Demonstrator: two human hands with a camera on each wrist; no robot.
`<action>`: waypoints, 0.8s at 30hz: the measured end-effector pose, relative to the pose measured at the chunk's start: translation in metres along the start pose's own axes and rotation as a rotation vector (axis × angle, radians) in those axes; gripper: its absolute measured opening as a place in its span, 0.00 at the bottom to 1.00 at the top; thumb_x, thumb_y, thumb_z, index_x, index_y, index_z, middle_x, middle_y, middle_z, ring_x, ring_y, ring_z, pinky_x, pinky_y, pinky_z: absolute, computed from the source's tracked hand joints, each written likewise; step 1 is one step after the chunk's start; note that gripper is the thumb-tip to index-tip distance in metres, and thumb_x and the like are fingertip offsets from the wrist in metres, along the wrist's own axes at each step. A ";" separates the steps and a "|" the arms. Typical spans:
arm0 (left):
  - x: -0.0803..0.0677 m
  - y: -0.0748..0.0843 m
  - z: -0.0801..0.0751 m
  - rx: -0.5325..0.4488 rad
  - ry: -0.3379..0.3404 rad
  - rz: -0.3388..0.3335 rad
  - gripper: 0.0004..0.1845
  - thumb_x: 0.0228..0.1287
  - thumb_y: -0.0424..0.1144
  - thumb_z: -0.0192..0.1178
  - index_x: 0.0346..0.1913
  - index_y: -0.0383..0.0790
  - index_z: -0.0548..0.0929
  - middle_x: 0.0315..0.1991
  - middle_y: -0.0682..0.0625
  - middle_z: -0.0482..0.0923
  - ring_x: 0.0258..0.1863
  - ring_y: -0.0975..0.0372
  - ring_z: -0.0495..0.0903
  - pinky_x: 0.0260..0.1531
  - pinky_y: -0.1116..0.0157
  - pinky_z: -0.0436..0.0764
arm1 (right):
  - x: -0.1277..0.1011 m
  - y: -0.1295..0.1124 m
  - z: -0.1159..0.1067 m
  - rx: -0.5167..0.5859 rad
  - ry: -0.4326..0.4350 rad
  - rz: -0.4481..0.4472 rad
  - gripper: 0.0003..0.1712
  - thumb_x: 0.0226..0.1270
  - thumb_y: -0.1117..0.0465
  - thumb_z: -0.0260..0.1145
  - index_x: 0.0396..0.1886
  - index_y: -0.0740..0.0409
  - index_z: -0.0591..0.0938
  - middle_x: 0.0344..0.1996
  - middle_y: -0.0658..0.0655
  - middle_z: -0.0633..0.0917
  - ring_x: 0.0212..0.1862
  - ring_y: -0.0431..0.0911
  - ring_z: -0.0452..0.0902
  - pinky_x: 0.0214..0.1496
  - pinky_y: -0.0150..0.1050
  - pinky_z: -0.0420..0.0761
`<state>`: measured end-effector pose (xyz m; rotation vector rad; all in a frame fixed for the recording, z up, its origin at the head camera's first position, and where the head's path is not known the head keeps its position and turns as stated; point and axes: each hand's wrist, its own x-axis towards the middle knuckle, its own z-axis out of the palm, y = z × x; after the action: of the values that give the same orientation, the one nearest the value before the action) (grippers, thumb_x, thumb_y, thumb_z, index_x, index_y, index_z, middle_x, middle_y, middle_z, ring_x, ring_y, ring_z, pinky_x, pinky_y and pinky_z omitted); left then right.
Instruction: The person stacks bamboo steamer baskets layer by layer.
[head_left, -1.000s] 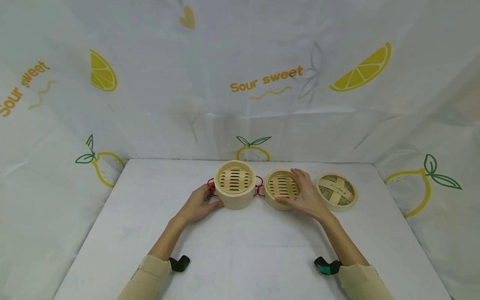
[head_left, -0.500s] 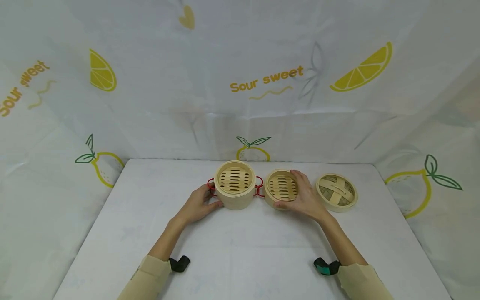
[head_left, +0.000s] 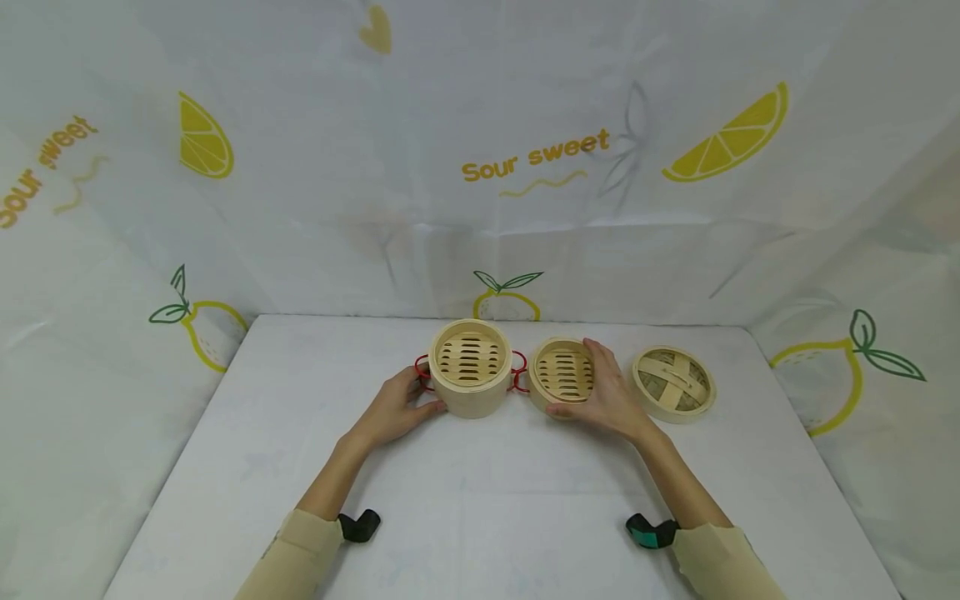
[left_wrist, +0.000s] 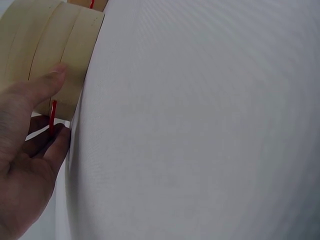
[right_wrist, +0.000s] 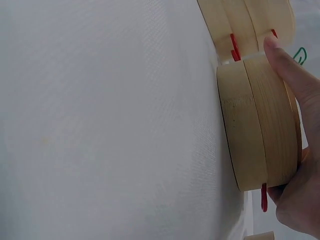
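Observation:
A taller stack of bamboo steamer baskets (head_left: 471,398) stands at the middle back, slotted floor facing up, red loop handles at its sides. My left hand (head_left: 393,408) grips its left side, thumb on the front wall, fingers behind by a red loop. In the left wrist view the thumb lies across the stacked walls (left_wrist: 55,47). Just right of the stack is a lower bamboo steamer basket (head_left: 564,375), held by my right hand (head_left: 611,402) from its right side. The right wrist view shows thumb and fingers spanning the top of this basket (right_wrist: 262,130); its base is at the table.
A round woven bamboo lid (head_left: 675,382) lies right of my right hand. White cloth covers the table (head_left: 480,517), and a lemon-printed curtain (head_left: 420,192) rises behind its back edge. Black wrist devices (head_left: 360,527) sit by both sleeves.
The right thumb has slid a little left along the front of the lower basket, and that hand sits closer round it. The left hand and the stack have stayed put.

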<state>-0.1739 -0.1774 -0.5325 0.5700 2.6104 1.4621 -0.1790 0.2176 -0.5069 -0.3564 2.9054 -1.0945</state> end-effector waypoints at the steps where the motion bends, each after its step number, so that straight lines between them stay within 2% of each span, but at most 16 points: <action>1: 0.000 0.000 0.000 -0.001 -0.001 0.002 0.38 0.67 0.38 0.77 0.76 0.34 0.72 0.70 0.39 0.80 0.73 0.47 0.80 0.74 0.53 0.84 | 0.000 0.000 0.000 -0.001 0.001 -0.001 0.81 0.46 0.41 0.91 0.87 0.68 0.51 0.84 0.75 0.56 0.84 0.73 0.56 0.85 0.74 0.66; 7: 0.001 0.002 -0.001 0.001 -0.001 -0.016 0.38 0.68 0.38 0.77 0.77 0.35 0.72 0.69 0.40 0.80 0.73 0.48 0.80 0.74 0.54 0.84 | 0.001 -0.002 -0.001 0.007 0.000 0.000 0.79 0.47 0.41 0.90 0.86 0.68 0.52 0.84 0.74 0.57 0.83 0.73 0.58 0.85 0.73 0.66; 19: 0.000 0.001 0.001 0.023 0.008 0.014 0.38 0.69 0.38 0.76 0.76 0.31 0.72 0.69 0.37 0.80 0.73 0.44 0.80 0.74 0.51 0.83 | 0.001 -0.002 0.001 0.032 0.006 0.043 0.77 0.49 0.41 0.89 0.86 0.67 0.53 0.82 0.75 0.58 0.83 0.73 0.58 0.85 0.74 0.65; 24: -0.001 0.001 0.002 0.016 0.009 0.007 0.38 0.69 0.38 0.76 0.76 0.31 0.72 0.69 0.37 0.80 0.72 0.45 0.81 0.74 0.52 0.83 | 0.001 -0.001 0.002 0.039 0.009 0.048 0.76 0.49 0.42 0.89 0.86 0.66 0.53 0.83 0.74 0.58 0.83 0.72 0.58 0.86 0.74 0.64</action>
<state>-0.1723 -0.1759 -0.5323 0.5763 2.6320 1.4504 -0.1792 0.2154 -0.5077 -0.2802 2.8801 -1.1471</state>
